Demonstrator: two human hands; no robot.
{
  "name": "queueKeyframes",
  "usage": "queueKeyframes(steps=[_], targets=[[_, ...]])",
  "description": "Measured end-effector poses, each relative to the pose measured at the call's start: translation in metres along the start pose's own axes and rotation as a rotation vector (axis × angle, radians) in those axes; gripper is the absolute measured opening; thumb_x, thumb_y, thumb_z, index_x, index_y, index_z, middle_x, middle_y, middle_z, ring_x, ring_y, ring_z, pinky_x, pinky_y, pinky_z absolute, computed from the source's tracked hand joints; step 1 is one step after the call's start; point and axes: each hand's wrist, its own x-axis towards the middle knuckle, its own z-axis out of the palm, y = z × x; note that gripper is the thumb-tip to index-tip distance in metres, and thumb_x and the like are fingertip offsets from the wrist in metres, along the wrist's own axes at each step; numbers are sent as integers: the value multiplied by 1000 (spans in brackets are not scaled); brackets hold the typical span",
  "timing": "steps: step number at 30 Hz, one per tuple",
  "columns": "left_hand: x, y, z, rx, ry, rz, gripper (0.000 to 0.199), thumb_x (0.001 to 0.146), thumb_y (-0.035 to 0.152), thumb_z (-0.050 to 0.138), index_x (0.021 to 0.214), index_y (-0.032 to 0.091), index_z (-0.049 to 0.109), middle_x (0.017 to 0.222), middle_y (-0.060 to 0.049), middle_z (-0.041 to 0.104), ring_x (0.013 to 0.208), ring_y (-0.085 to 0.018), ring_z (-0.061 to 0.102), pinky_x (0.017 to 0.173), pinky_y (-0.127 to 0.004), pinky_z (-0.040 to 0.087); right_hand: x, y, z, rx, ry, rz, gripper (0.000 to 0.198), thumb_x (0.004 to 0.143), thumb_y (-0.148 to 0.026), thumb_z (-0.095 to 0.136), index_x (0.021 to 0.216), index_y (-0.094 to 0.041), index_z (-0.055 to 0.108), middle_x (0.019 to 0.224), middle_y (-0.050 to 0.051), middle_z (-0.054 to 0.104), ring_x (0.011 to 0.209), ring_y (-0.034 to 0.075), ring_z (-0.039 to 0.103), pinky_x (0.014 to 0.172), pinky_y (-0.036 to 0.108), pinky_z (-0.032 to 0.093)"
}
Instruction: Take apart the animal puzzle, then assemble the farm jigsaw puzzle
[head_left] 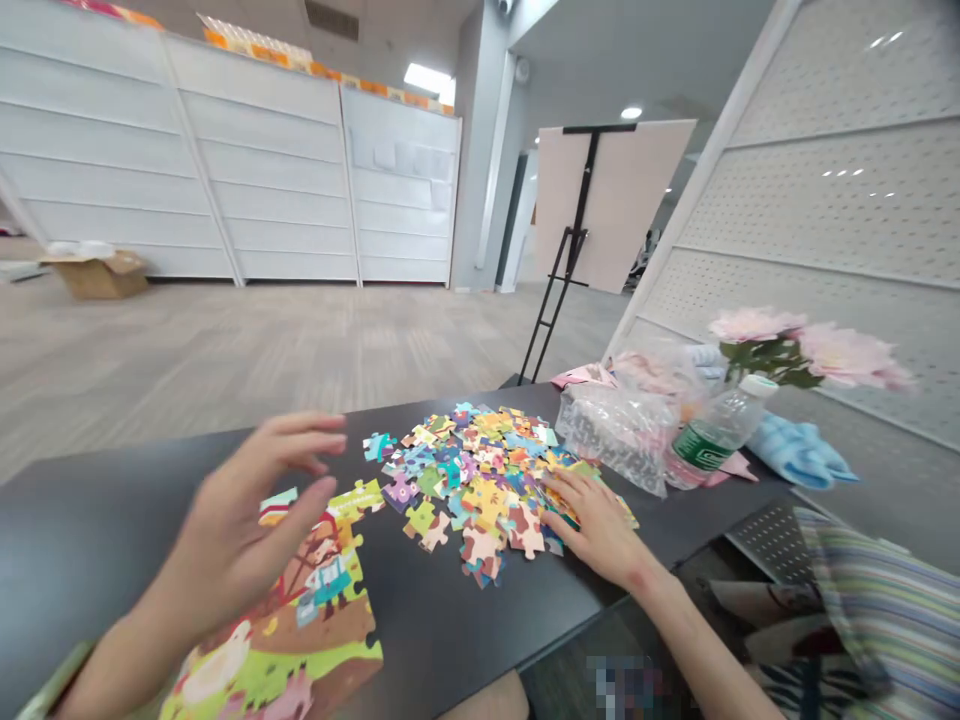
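A heap of loose jigsaw puzzle pieces [487, 470] lies in the middle of the dark table [420, 650]. My right hand [592, 515] rests on the heap's right side, fingers stretched out over the pieces. To the left is a joined section of the puzzle [330, 590], showing a farm scene with a figure, a white bird and a pink animal. Above this section hovers my left hand [255, 510], its fingers apart and nothing between them. It hides part of the joined section. A turquoise piece [379, 446] sits at the heap's far left edge.
Right of the heap are crumpled clear plastic wrap [619, 430], a water bottle with a green label [720, 430], pink flowers [810, 345] and a blue cloth [802, 450]. A striped cushion [885, 610] is at the lower right. Beyond the table stands an easel [559, 270].
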Motion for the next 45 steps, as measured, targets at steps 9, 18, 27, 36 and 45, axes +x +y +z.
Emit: queueKeyframes(steps=[9, 18, 27, 36, 45], targets=[[-36, -112, 53, 123, -247, -39, 24, 98, 33, 47, 107, 26, 68, 124, -7, 66, 110, -23, 67, 92, -31, 54, 36, 21, 1, -65, -58, 92, 41, 102, -37, 34, 115, -26, 72, 131, 8, 62, 122, 26, 55, 104, 42, 43], [-26, -111, 20, 86, -297, -108, 23, 98, 24, 44, 104, 22, 66, 114, -7, 66, 105, -22, 64, 94, -34, 50, 96, 45, 16, -152, -207, 117, 43, 80, -41, 64, 115, -19, 74, 126, 16, 66, 118, 36, 58, 101, 49, 42], [-28, -103, 16, 86, -366, -144, 19, 93, 15, 51, 101, 22, 66, 106, -4, 68, 100, -21, 63, 89, -32, 51, 134, 66, 7, -4, -211, 59, 37, 62, -52, 77, 85, -23, 74, 95, 13, 77, 90, 34, 71, 79, 41, 54], [-32, -110, 21, 78, -429, -164, 18, 96, 22, 50, 104, 22, 66, 107, -6, 66, 101, -22, 62, 90, -33, 50, 128, 25, 3, 366, 49, 186, 49, 73, -60, 64, 99, -19, 66, 74, 8, 73, 65, 25, 68, 58, 35, 51], [-36, -109, 24, 62, -535, -166, 51, 87, 46, 70, 133, 26, 60, 135, -11, 56, 123, -30, 52, 104, -46, 42, 133, -121, 6, 870, -208, 5, 38, 76, -52, 76, 91, -19, 63, 83, 4, 70, 73, 18, 67, 64, 28, 52]])
